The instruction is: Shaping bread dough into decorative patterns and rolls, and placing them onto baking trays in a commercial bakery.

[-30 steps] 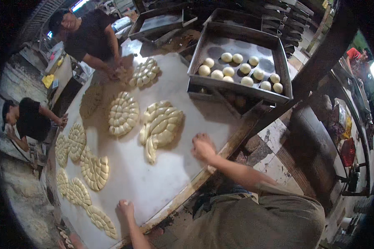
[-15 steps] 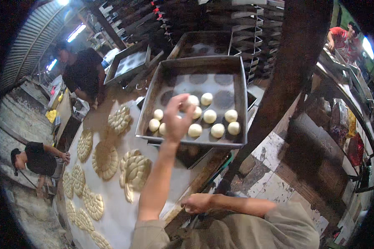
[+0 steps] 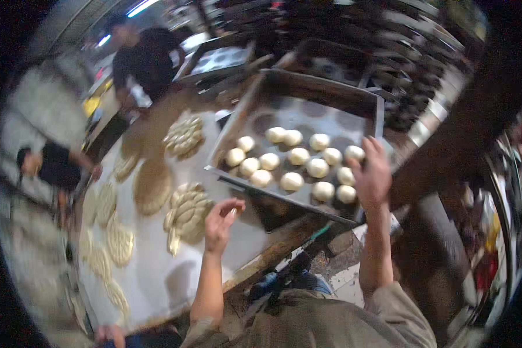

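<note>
Visibly, balls occupied only the nearer part of the tray; the left hand curled loosely, apparently empty; whether the right hand gripped one was unclear.

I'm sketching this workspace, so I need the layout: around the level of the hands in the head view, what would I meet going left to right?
Leftmost co-worker in black → shaded round dough piece → segmented dough piece with a tail → left hand → right hand → dark slanting post.
</note>
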Demonstrator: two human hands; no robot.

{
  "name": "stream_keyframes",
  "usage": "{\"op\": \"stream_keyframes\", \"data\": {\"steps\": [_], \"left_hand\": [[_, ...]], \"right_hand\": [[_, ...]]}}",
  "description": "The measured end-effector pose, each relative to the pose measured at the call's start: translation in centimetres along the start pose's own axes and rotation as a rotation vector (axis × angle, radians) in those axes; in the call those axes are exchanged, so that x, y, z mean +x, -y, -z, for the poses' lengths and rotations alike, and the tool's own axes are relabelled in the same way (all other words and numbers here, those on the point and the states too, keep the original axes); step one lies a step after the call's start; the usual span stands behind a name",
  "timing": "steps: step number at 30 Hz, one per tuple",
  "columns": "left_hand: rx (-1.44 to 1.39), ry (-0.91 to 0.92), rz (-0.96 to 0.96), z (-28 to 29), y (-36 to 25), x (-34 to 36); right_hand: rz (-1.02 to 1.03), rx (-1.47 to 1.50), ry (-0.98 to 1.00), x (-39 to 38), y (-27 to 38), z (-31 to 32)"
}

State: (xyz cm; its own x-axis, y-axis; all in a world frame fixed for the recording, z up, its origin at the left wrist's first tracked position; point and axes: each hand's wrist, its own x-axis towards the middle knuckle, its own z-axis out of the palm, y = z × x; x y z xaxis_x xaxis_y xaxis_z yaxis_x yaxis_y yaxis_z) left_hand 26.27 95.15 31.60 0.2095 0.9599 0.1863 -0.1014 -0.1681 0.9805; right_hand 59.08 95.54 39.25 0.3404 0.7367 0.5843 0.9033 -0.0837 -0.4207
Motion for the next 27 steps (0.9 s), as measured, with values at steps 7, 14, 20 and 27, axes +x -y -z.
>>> {"op": "stream_keyframes", "data": {"steps": [7,14,20,27], "left_hand": [[0.56,-0.956,0.492,13.5,8.3,-19.0],[0.653,-0.867,0.557,30.5,10.8,-15.2],[0.751,-0.218,0.792,32.7,11.5,-8.2],[-0.053,-0.247,0.804,36.1,12.6,-9.4]], "right_hand": [[0.047,0.955,0.762,-19.1,11.7,-4.6],[0.17,0.692,0.867,-31.6,20.0,-15.1],[-0.065,0.308,0.623,-33.1,25.7,-20.3],[-0.552,0.747,0.797,-35.5,34.8,-23.3]]}}
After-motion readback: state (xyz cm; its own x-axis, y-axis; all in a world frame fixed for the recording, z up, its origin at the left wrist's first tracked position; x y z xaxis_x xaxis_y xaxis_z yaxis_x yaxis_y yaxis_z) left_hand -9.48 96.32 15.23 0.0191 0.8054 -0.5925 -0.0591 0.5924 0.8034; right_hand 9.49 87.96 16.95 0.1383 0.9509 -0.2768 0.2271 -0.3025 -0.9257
